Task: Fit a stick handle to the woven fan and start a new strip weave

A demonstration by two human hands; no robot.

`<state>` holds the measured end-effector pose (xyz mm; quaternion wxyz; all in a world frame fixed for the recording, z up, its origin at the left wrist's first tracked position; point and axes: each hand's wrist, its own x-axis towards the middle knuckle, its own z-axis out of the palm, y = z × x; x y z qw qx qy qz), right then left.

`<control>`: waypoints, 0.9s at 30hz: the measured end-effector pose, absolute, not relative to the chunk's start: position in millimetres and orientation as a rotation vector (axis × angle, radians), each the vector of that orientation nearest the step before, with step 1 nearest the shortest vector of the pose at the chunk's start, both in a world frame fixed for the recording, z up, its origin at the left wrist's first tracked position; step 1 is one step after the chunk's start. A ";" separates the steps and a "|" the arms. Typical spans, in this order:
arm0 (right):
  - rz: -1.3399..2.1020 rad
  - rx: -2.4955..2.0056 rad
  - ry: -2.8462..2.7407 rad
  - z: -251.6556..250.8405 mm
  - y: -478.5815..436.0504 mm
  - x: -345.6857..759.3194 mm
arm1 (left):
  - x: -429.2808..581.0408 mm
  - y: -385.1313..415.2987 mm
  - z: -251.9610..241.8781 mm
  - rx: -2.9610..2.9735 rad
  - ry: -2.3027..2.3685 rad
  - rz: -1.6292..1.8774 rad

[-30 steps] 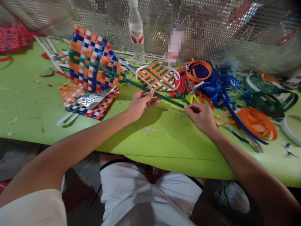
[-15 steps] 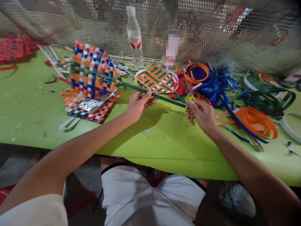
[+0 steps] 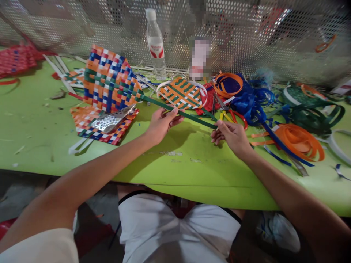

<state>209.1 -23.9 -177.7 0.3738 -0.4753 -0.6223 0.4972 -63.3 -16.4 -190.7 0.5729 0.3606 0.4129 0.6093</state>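
A dark green strip runs from the corner of an upright woven panel of orange, blue, white, red and green strips. My left hand pinches the strip partway along, between thumb and fingers. Farther right, my right hand grips the strip near its end, its other fingers curled below. The strip is taut between the two hands, above the green table. Below the upright panel lies a flat woven piece with a shiny metal plate on it.
A water bottle stands at the back by the perforated metal screen. An orange-green woven piece, scissors, blue strip coils, orange strip coils and green strip coils lie at the back and right.
My right hand has shifted slightly down and left along the strip, its thumb now over the end. My left hand stays nearly in place, still pinching; the view has moved a little.
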 end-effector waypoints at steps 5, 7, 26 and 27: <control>1.298 -1.232 -1.604 -178.3 -23.4 210.0 | -64.2 -16.5 -192.6 0.873 0.935 1.417; 1.278 -1.255 -1.676 -178.2 -23.9 209.8 | -64.6 -16.7 -193.7 0.875 0.916 1.406; 1.220 -1.150 -1.619 -179.8 -25.8 207.7 | -76.3 -4.1 -186.5 0.596 0.841 1.351; 1.222 -1.152 -1.620 -179.4 -25.6 207.7 | -79.2 -1.1 -185.8 0.565 0.852 1.395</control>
